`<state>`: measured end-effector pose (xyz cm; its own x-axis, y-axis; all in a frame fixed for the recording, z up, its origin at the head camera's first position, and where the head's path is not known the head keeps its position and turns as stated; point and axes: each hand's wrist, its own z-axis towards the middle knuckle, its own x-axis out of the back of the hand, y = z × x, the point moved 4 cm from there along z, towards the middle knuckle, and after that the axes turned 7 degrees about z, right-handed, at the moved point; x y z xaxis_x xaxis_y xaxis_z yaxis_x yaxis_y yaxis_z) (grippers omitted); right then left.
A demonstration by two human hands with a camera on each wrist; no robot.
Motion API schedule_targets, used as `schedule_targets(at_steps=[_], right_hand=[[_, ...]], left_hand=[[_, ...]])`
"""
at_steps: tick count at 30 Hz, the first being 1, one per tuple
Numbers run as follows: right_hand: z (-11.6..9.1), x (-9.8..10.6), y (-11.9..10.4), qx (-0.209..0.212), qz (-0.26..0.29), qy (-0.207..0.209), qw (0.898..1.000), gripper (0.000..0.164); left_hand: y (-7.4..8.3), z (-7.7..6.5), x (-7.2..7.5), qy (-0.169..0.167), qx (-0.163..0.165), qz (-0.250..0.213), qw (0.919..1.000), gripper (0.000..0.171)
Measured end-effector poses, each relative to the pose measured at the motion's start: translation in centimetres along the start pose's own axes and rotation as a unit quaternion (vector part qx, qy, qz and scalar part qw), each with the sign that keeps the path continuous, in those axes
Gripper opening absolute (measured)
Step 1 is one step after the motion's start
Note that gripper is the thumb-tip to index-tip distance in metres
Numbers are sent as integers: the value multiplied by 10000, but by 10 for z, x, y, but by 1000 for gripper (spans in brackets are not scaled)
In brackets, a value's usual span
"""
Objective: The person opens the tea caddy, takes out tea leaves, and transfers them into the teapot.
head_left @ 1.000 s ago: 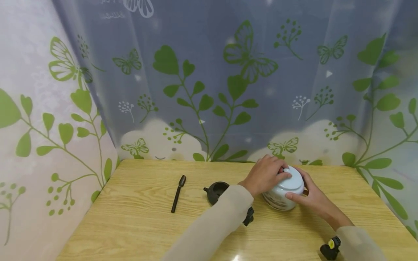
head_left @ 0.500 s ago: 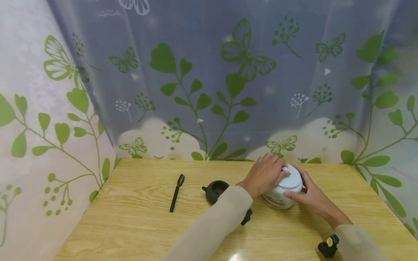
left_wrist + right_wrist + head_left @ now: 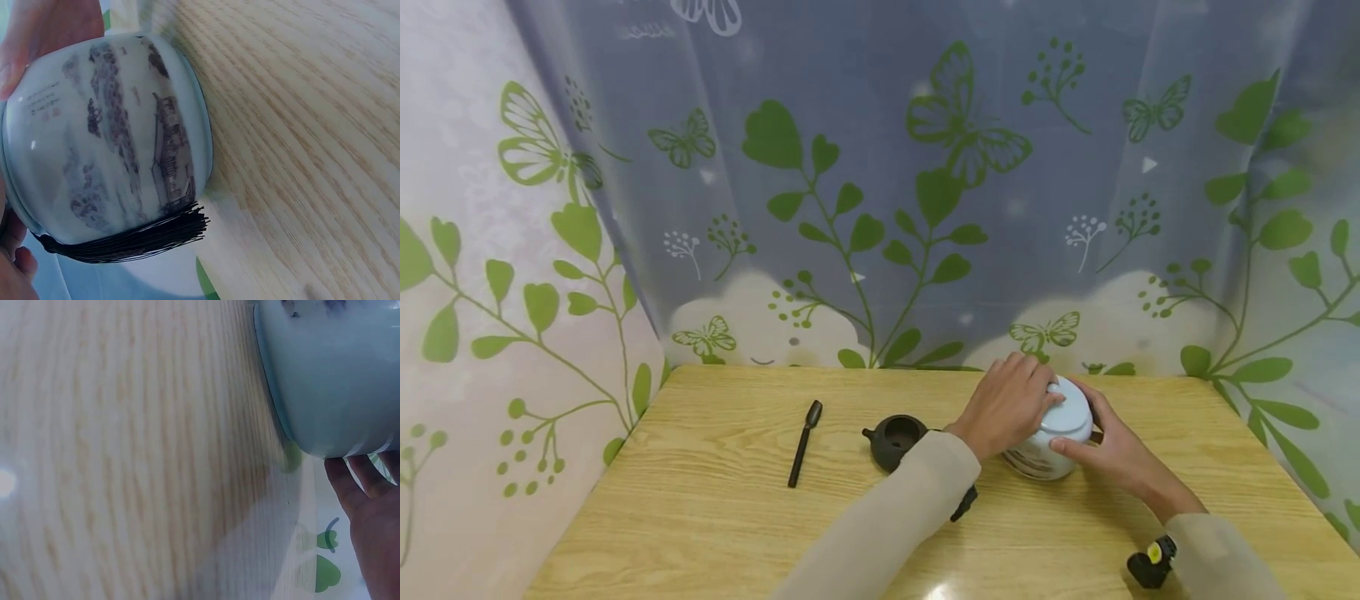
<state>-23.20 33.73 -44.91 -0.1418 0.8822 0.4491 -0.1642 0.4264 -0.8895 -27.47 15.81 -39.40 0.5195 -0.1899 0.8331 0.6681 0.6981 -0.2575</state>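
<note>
Little has moved since the earlier frame: the left hand grips the knobbed pale-blue lid of a round, painted ceramic jar on the yellowish wooden table; the right hand clasps the jar's side. A weak grip could drop the lid.

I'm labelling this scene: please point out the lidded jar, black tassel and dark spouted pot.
Lidded jar (image 3: 107, 139): left wrist view, middle of its painted side.
Black tassel (image 3: 139, 241): left wrist view, middle of its strands.
Dark spouted pot (image 3: 889, 454): head view, its front wall.
</note>
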Motion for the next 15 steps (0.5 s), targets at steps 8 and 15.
schedule_targets(at_steps=[8, 15], right_hand=[[0, 0, 2, -47, 33, 13, 10000, 102], [0, 0, 1, -31, 70, 9, 10000, 102]], left_hand=[[3, -2, -2, 204, -34, 59, 9998, 34], [2, -3, -2, 336, 17, 78, 9994, 33]])
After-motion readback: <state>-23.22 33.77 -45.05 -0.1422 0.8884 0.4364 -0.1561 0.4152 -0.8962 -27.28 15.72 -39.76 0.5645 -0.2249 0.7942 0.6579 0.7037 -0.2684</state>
